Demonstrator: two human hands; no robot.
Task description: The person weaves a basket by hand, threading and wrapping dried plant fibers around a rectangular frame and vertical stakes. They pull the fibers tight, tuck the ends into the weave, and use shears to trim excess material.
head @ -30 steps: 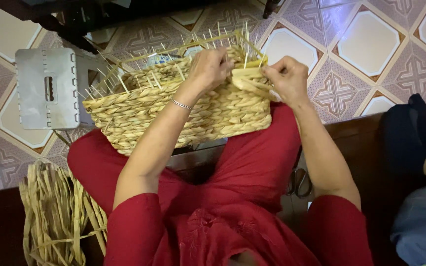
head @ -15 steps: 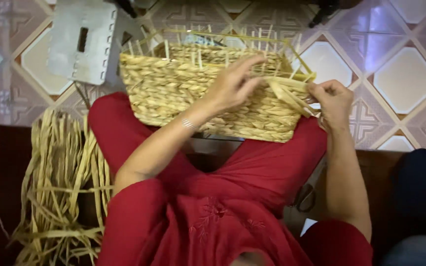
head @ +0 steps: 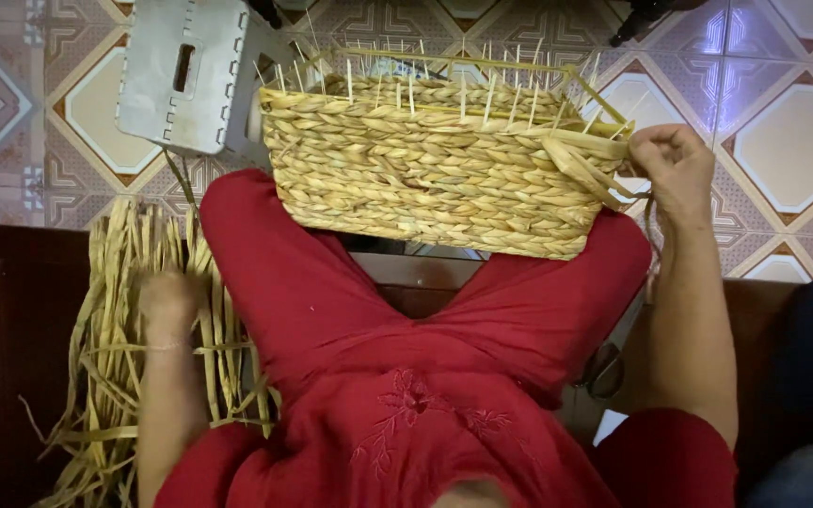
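The left hand (head: pixel 169 303) has dropped from the basket (head: pixel 430 165) onto the straw (head: pixel 119 310), grip unclear, while the right hand (head: pixel 672 169) pinches strands (head: pixel 587 162) at the basket's right corner.

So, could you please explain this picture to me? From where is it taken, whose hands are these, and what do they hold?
A camera worn on a person's head looks down at that person's lap and hands. There is no machine. A half-woven straw basket rests on the knees, in red cloth. The right hand pinches loose braided strands at the basket's corner. The left hand, blurred, lies on a bundle of dry straw beside the leg. Below is a patterned tile floor, with a grey plastic stool behind the basket.
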